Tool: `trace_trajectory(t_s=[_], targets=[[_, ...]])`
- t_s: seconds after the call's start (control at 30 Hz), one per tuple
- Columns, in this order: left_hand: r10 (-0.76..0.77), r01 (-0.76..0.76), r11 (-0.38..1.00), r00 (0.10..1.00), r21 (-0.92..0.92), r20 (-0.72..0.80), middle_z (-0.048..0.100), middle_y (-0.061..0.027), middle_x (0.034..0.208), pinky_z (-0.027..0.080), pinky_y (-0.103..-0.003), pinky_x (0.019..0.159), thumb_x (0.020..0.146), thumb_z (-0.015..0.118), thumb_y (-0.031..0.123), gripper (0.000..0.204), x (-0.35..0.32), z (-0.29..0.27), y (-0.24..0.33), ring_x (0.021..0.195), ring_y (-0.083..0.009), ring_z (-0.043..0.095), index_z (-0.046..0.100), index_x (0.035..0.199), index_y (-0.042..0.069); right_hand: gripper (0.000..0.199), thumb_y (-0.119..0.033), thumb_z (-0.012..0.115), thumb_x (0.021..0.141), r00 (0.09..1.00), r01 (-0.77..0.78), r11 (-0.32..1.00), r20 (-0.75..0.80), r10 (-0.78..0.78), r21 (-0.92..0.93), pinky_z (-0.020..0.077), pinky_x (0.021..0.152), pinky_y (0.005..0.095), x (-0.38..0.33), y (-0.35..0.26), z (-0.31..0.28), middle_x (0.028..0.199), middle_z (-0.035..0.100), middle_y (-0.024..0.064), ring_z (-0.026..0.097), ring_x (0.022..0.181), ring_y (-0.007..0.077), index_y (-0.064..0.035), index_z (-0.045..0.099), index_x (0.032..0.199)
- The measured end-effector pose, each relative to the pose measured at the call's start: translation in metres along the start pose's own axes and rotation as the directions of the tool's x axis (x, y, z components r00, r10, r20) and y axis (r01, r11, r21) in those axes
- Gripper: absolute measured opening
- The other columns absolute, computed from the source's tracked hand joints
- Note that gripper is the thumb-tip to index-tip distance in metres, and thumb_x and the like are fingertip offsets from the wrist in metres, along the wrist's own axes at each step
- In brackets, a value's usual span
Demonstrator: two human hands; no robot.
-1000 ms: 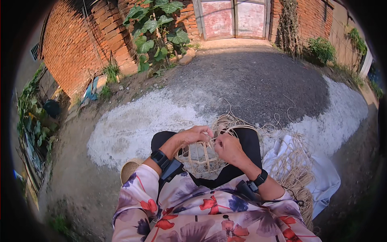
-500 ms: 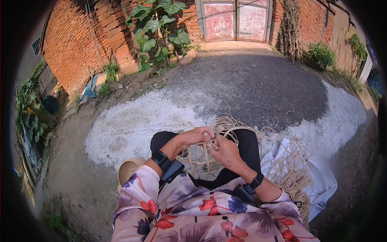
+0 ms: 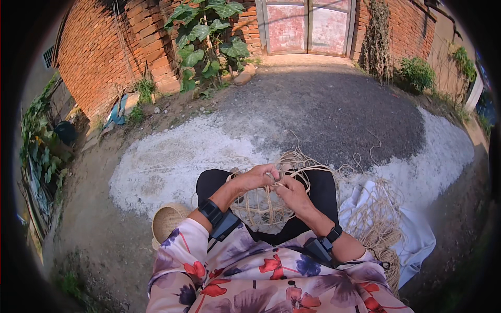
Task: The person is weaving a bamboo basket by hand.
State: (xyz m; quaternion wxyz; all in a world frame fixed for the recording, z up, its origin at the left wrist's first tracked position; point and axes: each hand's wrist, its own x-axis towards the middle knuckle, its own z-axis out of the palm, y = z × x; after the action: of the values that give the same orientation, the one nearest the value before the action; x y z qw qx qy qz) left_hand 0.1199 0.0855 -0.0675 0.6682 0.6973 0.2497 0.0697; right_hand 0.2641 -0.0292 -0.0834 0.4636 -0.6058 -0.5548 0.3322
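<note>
Brick walls (image 3: 99, 57) and a faded red door (image 3: 286, 31) stand beyond a patch of gray ground (image 3: 334, 109). Between the knees of the dark trousers (image 3: 324, 194) sits a loose lattice basket (image 3: 255, 210) of pale strands. Both hands meet at its far edge — the left hand (image 3: 257, 178) with fingers curled onto the basket, the right hand (image 3: 293, 195) pinched on it just beside. Rightward, a heap of cord (image 3: 383, 235) lies on a white sheet (image 3: 421, 242); leftward, a round basket (image 3: 168, 223) tilts by the left elbow.
</note>
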Motion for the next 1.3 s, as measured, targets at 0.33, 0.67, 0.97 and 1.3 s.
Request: trace_trajectory(t_s=[0.33,0.67,0.97,1.3], targets=[[0.034,-0.034,0.997,0.999,0.070,0.005,0.062,-0.0017,0.090,0.045,-0.026,0.078,0.087,0.056,0.008,0.021,-0.004,0.002,0.002,0.084,-0.0102,0.057,0.064,0.105,0.002,0.026,-0.024,0.044,0.099,0.857,-0.496,0.626,0.457,0.240,0.601,0.0185,0.035,0.0192,-0.001,-0.008,-0.049,0.052,0.029,-0.0097,0.022,0.040,0.0013,-0.0054,0.057,0.086],[0.223,-0.064,0.888,0.926,0.455,-0.305,0.064,-0.0038,0.081,0.048,-0.030,0.065,0.078,0.072,0.017,0.015,-0.007,0.021,0.001,0.073,-0.0140,0.060,0.069,0.086,0.005,0.025,-0.023,0.063,0.088,0.940,-0.259,0.754,0.336,0.053,0.604,0.0313,0.043,0.0190,-0.042,-0.019,-0.177,0.085,0.063,0.0140,0.036,0.047,0.0026,0.0007,0.058,0.081],[0.425,-0.068,0.778,0.788,0.624,-0.444,0.062,-0.0063,0.076,0.048,-0.032,0.066,0.075,0.073,0.017,0.013,-0.007,0.040,-0.004,0.072,-0.0191,0.061,0.069,0.080,0.006,0.028,-0.027,0.068,0.079,0.995,0.045,0.928,0.067,-0.075,0.370,0.0416,0.079,0.0313,-0.083,-0.015,-0.180,0.074,0.061,0.0029,0.052,0.059,0.0136,0.0002,0.064,0.084],[0.477,-0.112,0.758,0.767,0.643,-0.429,0.065,-0.0076,0.077,0.049,-0.034,0.067,0.076,0.071,0.019,0.013,-0.018,0.035,-0.008,0.073,-0.0229,0.064,0.068,0.079,0.006,0.031,-0.028,0.055,0.093,0.997,0.023,0.951,-0.083,0.002,0.310,0.0447,0.056,0.0226,-0.094,-0.071,-0.249,0.052,0.047,-0.0028,0.047,0.048,0.0061,0.0005,0.059,0.103]])
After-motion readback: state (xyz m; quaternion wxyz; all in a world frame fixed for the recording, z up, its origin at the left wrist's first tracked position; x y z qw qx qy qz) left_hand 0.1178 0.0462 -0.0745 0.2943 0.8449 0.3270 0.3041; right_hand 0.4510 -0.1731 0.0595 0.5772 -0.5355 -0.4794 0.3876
